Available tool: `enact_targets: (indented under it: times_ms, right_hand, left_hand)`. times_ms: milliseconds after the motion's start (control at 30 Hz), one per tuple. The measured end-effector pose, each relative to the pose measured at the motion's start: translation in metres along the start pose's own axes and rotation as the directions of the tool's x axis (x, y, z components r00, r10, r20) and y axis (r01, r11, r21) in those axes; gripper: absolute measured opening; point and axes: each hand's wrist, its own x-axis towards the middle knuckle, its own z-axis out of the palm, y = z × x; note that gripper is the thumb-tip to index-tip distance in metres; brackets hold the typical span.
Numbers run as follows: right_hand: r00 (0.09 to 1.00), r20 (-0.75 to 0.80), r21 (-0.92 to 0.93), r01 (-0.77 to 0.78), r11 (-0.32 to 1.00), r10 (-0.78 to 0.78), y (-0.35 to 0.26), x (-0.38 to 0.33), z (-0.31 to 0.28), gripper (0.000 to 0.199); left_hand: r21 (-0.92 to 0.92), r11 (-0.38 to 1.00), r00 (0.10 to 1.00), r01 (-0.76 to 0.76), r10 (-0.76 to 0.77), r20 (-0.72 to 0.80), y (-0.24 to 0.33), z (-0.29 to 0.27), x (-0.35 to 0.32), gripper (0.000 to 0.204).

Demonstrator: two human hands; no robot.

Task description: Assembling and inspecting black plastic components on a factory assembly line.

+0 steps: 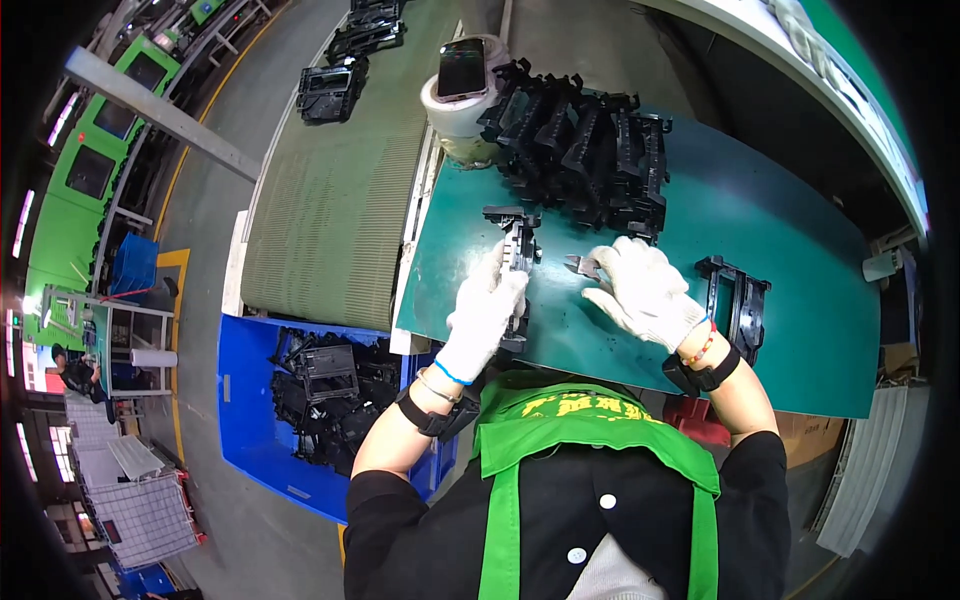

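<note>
My left hand [487, 308], in a white knit glove, grips a black plastic frame [519, 248] and holds it on edge over the green tabletop. My right hand [640, 290], gloved the same way, is closed around a pair of nippers [585, 267]. The metal jaws point left toward the frame, with a gap between them. The handles are hidden in my palm. Beyond both hands stands a dense row of similar black frames [590, 150]. One more black frame [738, 308] lies by itself to the right of my right wrist.
A ribbed green conveyor belt [330, 220] runs along the left, carrying black frames [330, 88] at its far end. A blue bin [240, 400] below it holds many black parts. At the table's far left corner, a phone [463, 68] rests on a white roll [455, 118].
</note>
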Motion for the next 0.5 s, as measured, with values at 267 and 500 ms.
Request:
enact_targets:
  times_ms: [267,500]
  right_hand:
    - [0.986,-0.015,0.193,-0.162,0.968,0.168,0.01,-0.023,0.025,0.033]
    - [0.99,0.065,0.075,-0.132,0.988,0.127,0.011,-0.03,0.029,0.035]
  left_hand:
    - [-0.038,0.998,0.99,0.057,-0.052,0.128,-0.005,-0.01,0.009,0.047]
    - [-0.734,0.591,0.913,0.334,-0.01,0.407,-0.066,-0.068,0.043,0.048]
